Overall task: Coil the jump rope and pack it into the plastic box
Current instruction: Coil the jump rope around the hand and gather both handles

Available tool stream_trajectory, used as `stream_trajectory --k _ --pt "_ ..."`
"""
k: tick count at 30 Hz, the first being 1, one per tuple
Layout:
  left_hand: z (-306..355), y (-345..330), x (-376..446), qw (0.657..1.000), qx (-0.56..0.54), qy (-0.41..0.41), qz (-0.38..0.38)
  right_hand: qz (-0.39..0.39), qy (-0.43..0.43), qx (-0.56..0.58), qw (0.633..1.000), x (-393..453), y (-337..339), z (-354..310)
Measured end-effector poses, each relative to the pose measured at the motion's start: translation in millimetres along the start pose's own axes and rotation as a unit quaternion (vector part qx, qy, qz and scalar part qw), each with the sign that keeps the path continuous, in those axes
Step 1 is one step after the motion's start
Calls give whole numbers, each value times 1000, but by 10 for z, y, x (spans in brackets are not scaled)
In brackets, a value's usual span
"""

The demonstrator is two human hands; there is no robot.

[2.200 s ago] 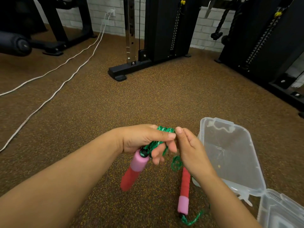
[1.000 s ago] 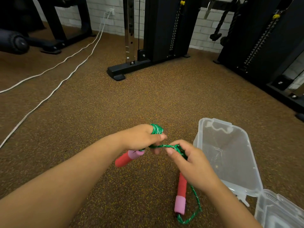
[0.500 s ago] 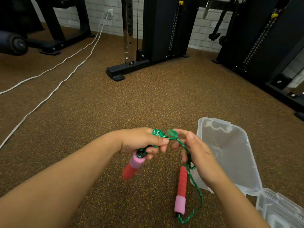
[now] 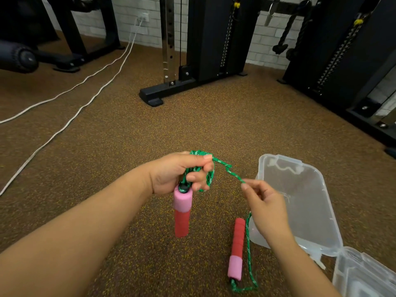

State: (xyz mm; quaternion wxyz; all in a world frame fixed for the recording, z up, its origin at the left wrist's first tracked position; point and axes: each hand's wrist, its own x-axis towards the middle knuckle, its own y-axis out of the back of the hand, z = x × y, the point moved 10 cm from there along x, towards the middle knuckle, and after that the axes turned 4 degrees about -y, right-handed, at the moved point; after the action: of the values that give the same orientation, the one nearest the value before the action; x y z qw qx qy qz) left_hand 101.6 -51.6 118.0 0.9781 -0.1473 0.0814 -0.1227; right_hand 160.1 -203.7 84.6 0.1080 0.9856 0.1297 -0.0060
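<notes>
Left hand: my left hand [image 4: 180, 174] is closing its grip around green rope [image 4: 205, 179] loops, and one handle [image 4: 182, 213] is hanging below it.
Right hand: my right hand [image 4: 265, 204] is pinching the rope strand between fingertips [image 4: 244, 185].
Other handle: the second handle [image 4: 236, 249] is lying on the floor [image 4: 150, 136], just beside the box.
Box: the clear plastic box [image 4: 310, 211] is sitting open on the floor at my right, lid [image 4: 364, 273] flipped nearer me.
</notes>
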Motion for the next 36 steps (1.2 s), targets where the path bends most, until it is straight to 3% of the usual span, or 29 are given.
stream_trajectory --k 5,11,16,20,28,32,36 --pt "228 135 -45 995 -80 -51 38 24 -37 -96 994 -56 142 353" --pt "202 160 -65 998 -37 -19 38 -143 27 -131 981 -76 -356 -84" --pt "37 -7 -75 999 3 32 3 -168 109 -37 979 -99 -510 -468" --pt "-7 -16 -95 999 -6 44 0 -226 101 -33 968 -167 -748 -400" --pt "21 151 -87 998 -39 17 45 -139 28 -8 990 -139 -571 -45" --pt "72 206 -52 993 -63 -7 95 -138 34 -102 985 -291 -661 171" --pt "42 344 -13 980 -79 -23 180 -165 93 -251 949 -480 -836 148"
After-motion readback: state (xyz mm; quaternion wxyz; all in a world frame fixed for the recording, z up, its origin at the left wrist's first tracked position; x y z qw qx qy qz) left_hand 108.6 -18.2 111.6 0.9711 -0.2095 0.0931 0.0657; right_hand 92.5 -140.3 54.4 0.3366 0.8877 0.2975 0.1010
